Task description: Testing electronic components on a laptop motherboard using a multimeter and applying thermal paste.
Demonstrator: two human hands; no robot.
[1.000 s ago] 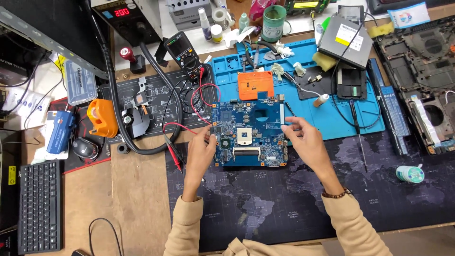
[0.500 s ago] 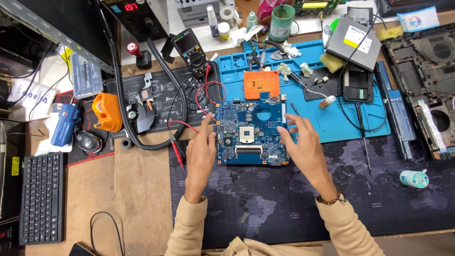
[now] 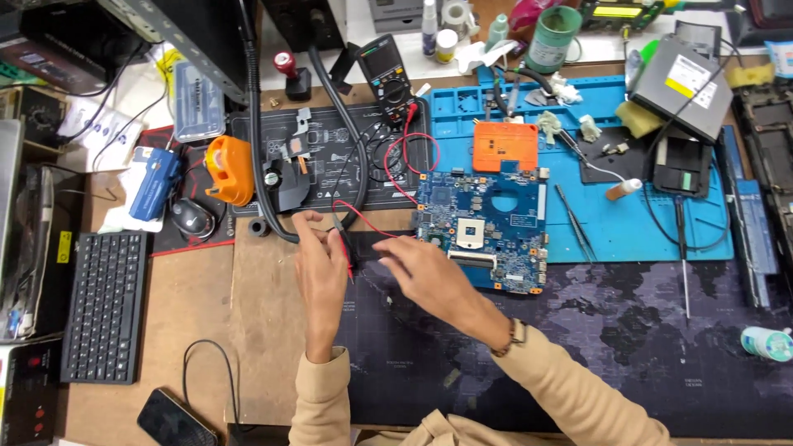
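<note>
Both my hands are left of a blue laptop motherboard (image 3: 487,227), which lies partly on the blue repair mat (image 3: 636,231). My left hand (image 3: 320,268) is closed around a red test probe (image 3: 351,266), whose tip sticks out beside the palm. My right hand (image 3: 421,271) reaches left across the board's corner, its fingertips on a black test probe (image 3: 368,244) lying on the dark desk mat (image 3: 578,355). Whether it grips that probe is unclear. Red leads (image 3: 405,153) loop back to a black multimeter (image 3: 387,70).
An orange square pad (image 3: 505,146) lies just beyond the board. Tweezers (image 3: 574,221) and a screwdriver (image 3: 684,264) lie on the mats to the right. A black hose (image 3: 263,165), orange tool (image 3: 229,169), mouse (image 3: 192,219) and keyboard (image 3: 103,306) are at left. A phone (image 3: 169,417) lies near the front edge.
Both hands have left the motherboard's sides and moved left to the probes beside it. The board stays flat on the mat. The view has shifted closer.
</note>
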